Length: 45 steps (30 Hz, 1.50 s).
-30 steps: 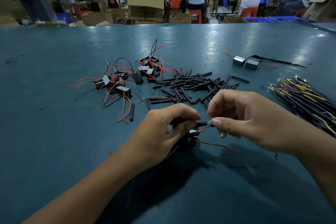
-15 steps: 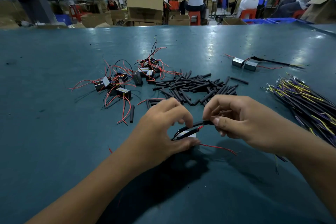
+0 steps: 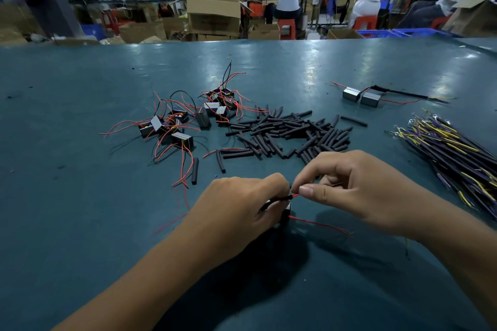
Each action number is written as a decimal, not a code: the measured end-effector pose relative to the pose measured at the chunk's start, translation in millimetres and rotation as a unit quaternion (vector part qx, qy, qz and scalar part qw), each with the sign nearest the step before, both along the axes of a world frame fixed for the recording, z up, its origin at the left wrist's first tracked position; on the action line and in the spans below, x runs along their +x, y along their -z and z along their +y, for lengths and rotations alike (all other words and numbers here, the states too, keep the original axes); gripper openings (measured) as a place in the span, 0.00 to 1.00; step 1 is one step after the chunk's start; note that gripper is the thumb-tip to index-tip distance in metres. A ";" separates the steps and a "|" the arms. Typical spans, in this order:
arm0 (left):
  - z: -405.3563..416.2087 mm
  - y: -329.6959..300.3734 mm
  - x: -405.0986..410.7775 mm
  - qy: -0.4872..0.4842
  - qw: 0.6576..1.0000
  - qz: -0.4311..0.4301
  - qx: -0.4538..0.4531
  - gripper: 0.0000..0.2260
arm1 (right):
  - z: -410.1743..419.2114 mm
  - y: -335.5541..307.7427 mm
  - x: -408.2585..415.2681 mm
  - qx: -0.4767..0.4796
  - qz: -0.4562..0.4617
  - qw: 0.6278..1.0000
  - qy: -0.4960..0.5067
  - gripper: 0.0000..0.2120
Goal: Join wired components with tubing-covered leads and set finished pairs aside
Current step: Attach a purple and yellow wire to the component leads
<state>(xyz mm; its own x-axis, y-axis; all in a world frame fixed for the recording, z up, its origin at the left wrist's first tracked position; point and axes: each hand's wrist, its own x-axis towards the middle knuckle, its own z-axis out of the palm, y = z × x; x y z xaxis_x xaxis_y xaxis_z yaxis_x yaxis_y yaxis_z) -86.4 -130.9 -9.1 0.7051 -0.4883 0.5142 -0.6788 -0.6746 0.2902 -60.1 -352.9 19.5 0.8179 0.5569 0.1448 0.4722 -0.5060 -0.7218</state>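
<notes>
From the head view, one finished pair lies set aside far right on the counter, while the left hand grips a boxy component and the right hand pinches its red lead at a black tube, with many loose components and tubing pieces left.

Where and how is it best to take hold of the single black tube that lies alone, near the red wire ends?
Pinch the lone black tube at its middle, across its narrow width, coming from above. It lies flat on the table, apart from the pile, with room on both long sides.
</notes>
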 end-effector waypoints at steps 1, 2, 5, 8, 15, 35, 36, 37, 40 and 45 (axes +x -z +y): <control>0.7 0.2 0.5 0.005 1.000 0.017 -0.008 0.08 | 0.5 0.3 0.3 -0.001 -0.004 1.000 0.004 0.02; 1.8 0.4 1.5 0.014 0.999 0.040 -0.025 0.07 | 0.7 0.4 0.6 0.000 -0.004 1.000 0.008 0.02; 3.8 0.3 5.6 0.031 0.995 0.076 -0.062 0.05 | 0.0 0.3 1.5 -0.001 -0.002 1.000 0.016 0.08; 4.2 0.0 7.6 0.034 0.993 0.090 -0.069 0.06 | 0.8 -0.6 1.1 -0.015 -0.008 1.000 0.017 0.11; 5.1 -1.0 8.2 0.051 0.993 0.089 -0.065 0.07 | 3.0 -1.4 -2.0 -0.008 0.014 1.000 -0.018 0.03; 8.0 3.0 9.0 0.044 0.995 0.079 -0.045 0.05 | 10.2 9.9 -4.3 -0.001 -0.021 0.999 0.030 0.06; 7.8 3.4 8.5 0.040 0.995 0.082 -0.049 0.05 | 9.6 9.3 -4.6 -0.004 -0.022 0.999 0.029 0.06; 7.8 3.6 8.2 0.036 0.994 0.085 -0.055 0.05 | 8.6 8.4 -4.6 -0.008 -0.021 0.999 0.026 0.06; 6.6 4.1 6.9 0.031 0.992 0.098 -0.069 0.07 | 5.4 3.6 -5.7 -0.030 -0.017 0.999 0.003 0.03; 0.4 2.4 3.8 0.006 1.000 0.006 -0.018 0.09 | 5.0 3.2 -6.7 -0.023 -0.024 0.999 0.016 0.04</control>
<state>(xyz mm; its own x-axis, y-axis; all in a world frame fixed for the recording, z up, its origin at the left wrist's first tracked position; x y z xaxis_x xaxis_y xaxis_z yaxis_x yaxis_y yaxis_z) -82.6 -130.5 -11.6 0.7050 -0.4785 0.5234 -0.6835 -0.6554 0.3214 -66.8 -347.9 16.3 0.8284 0.5371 0.1590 0.4884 -0.5535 -0.6746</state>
